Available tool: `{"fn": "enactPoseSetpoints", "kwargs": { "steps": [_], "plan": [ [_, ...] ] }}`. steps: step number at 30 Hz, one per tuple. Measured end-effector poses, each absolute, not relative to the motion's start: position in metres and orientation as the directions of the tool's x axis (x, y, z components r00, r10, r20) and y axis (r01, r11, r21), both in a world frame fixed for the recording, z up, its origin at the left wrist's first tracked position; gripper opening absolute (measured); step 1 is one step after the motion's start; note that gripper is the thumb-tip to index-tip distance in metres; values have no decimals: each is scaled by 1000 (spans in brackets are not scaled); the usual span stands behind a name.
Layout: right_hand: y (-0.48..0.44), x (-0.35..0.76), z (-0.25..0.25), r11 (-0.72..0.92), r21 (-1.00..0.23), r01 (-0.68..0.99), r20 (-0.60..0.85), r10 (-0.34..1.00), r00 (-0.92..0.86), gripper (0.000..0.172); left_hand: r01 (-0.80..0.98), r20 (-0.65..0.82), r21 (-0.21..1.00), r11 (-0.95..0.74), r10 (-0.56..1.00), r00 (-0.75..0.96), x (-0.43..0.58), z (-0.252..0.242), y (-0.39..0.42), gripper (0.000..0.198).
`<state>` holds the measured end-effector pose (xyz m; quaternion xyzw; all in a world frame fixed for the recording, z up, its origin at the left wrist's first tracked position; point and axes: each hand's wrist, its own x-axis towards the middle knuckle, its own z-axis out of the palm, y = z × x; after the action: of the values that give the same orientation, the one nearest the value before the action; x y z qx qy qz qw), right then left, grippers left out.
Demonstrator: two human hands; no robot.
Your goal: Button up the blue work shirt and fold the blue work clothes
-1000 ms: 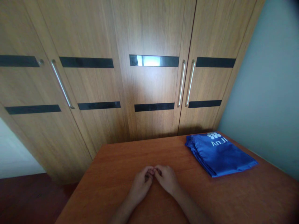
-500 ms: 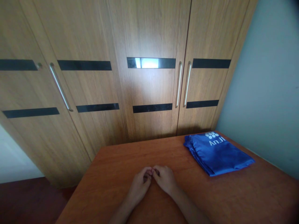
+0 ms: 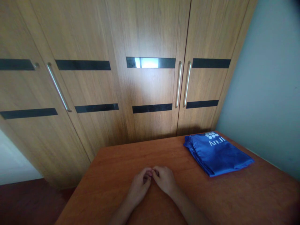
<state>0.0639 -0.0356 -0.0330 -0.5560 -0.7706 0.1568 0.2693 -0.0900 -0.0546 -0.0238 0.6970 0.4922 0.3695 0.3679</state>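
Observation:
My left hand (image 3: pixel 141 183) rests on the reddish-brown wooden table (image 3: pixel 126 156), its fingers curled in and nothing visible in them. Against its fingertips lie those of my right hand (image 3: pixel 164 179), which is also curled closed with no object showing. Off to the right, apart from both hands, is a folded blue cloth item (image 3: pixel 225 157) with a glossy surface. White dots and mirror-reversed lettering are printed on its far part.
Behind the table stands a wooden wardrobe (image 3: pixel 150 125) with dark inlaid strips and long metal handles (image 3: pixel 178 84). A pale blue-grey wall (image 3: pixel 264 93) borders the right side. Dark reddish floor (image 3: pixel 28 200) shows at lower left, beyond the table's left edge.
The camera view has shifted very slightly. Both hands keep the same curled pose with fingertips together, and the blue cloth item lies as before.

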Motion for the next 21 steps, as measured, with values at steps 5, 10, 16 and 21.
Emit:
{"fn": "enactPoseSetpoints", "kwargs": {
  "steps": [5,10,16,21],
  "plan": [
    [-36,64,-32,336,-532,777,235,941,-245,21,413,156,876,-249,957,246,-89,-22,-55,30],
    [-36,64,-34,339,-535,774,251,938,-237,22,413,155,875,-252,955,254,-90,-23,-55,29],
    [-36,64,-33,335,-540,772,243,940,-239,23,411,146,878,-247,954,261,-91,-23,-55,31],
    [-36,65,-32,342,-539,770,252,938,-239,22,400,151,881,-252,952,268,-89,-19,-56,30]
  ]
}}
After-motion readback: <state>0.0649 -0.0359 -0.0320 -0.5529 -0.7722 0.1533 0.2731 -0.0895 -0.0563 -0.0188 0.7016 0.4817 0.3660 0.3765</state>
